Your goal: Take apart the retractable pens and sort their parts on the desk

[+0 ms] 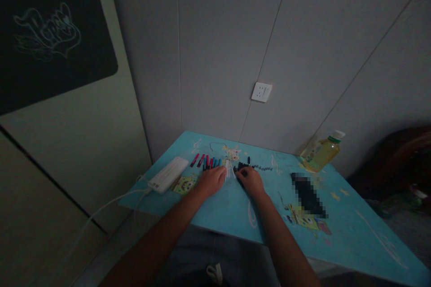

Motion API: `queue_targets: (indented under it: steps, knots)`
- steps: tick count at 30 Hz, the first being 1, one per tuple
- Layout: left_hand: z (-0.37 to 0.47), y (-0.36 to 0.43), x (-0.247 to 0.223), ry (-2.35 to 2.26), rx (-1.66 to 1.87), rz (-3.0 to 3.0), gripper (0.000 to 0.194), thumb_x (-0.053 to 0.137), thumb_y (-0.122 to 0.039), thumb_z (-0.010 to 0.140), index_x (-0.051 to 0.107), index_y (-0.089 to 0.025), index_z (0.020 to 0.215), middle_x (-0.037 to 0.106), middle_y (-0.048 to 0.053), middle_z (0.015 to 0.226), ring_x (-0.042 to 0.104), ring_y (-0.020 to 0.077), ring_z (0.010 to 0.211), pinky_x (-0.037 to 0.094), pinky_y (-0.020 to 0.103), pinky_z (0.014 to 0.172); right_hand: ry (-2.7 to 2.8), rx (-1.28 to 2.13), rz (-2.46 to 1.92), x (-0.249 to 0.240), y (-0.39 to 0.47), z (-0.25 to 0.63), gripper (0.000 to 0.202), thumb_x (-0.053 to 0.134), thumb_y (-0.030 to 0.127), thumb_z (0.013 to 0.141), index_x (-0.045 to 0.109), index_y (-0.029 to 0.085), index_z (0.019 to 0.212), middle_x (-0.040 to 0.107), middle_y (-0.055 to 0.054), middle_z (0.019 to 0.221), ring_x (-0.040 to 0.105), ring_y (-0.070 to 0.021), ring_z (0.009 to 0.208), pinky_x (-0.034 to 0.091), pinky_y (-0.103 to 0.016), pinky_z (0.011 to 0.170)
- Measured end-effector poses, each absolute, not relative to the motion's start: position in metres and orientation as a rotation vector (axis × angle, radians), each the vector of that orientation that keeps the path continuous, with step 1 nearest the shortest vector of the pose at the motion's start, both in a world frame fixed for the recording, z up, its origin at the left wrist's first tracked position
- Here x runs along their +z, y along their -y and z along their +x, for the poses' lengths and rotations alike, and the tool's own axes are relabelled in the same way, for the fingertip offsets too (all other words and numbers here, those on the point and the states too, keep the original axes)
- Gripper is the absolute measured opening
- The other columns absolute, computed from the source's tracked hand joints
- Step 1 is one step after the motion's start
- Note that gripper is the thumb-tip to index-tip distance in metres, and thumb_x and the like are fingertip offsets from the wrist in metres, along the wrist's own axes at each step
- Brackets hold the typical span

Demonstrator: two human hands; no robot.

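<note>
My left hand (pixel 213 178) is closed, fingertips against a small group of thin white sticks (pixel 227 167) at the middle of the table. Beside its knuckles lie red and blue pens (pixel 211 162), several in a row. My right hand (pixel 252 179) faces it with thumb and fingers pinched together near the sticks' right side. Whatever either hand grips is too small and dim to name. Just beyond the right hand is a cluster of small black pieces (pixel 241 165), with a line of tiny dark pieces (pixel 264 168) trailing right.
The blue table (pixel 222 208) carries printed cartoon figures. A white power bank-like box (pixel 168 174) with a cable lies left. A bottle of yellow liquid (pixel 321 154) stands at the back right, near a pixelated dark object (pixel 309 195). Behind is a grey wall with a socket (pixel 261 92).
</note>
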State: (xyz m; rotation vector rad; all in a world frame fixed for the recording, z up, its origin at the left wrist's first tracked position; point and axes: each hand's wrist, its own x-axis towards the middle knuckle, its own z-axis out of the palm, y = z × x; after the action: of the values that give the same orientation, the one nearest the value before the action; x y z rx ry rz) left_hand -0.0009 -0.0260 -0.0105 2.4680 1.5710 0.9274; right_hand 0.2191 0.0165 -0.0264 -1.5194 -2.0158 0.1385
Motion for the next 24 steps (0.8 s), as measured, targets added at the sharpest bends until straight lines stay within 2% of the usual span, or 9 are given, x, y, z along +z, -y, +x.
queue_targets:
  steps: [10,14,16,20,24]
  knots:
    - [0.000,0.024,-0.014,-1.517,0.867,2.493,0.036,0.038,-0.044,0.101,0.067,-0.025,0.093,0.072,0.004,0.089,0.068,0.0189,0.083,0.046,0.027,0.076,2.002,0.168,-1.548,-0.029,-0.016,0.219,0.017,0.064,0.035,0.085,0.073,0.021,0.085,0.070,-0.007,0.087,0.065,-0.0196,0.079,0.043,-0.027,0.073]
    - [0.000,0.022,-0.017,-1.503,0.860,2.476,0.031,0.039,-0.040,0.101,0.063,-0.030,0.117,0.075,0.003,0.097,0.070,0.0180,0.087,0.048,0.026,0.077,1.985,0.182,-1.542,-0.027,-0.012,0.217,0.015,0.064,0.033,0.085,0.073,0.021,0.085,0.071,-0.007,0.087,0.065,-0.0196,0.078,0.043,-0.027,0.072]
    - [-0.001,0.022,-0.018,-1.478,0.861,2.478,0.031,0.040,-0.037,0.101,0.062,-0.031,0.123,0.075,0.002,0.103,0.070,0.0174,0.091,0.049,0.025,0.080,1.968,0.189,-1.535,-0.026,-0.010,0.216,0.015,0.064,0.031,0.086,0.073,0.020,0.086,0.071,-0.008,0.088,0.065,-0.0193,0.077,0.043,-0.027,0.072]
    - [-0.002,0.021,-0.018,-1.402,0.868,2.505,0.029,0.043,-0.032,0.100,0.065,-0.030,0.118,0.072,0.001,0.113,0.068,0.0164,0.098,0.048,0.025,0.087,1.906,0.201,-1.514,-0.024,-0.007,0.216,0.014,0.061,0.029,0.087,0.072,0.019,0.087,0.071,-0.008,0.088,0.064,-0.0189,0.079,0.044,-0.027,0.074]
    - [-0.003,0.021,-0.017,-1.377,0.875,2.519,0.028,0.042,-0.030,0.099,0.067,-0.027,0.110,0.073,0.002,0.104,0.068,0.0167,0.095,0.048,0.025,0.084,1.817,0.206,-1.477,-0.022,-0.004,0.222,0.020,0.053,0.031,0.091,0.070,0.019,0.091,0.072,-0.006,0.086,0.064,-0.0176,0.075,0.045,-0.027,0.072]
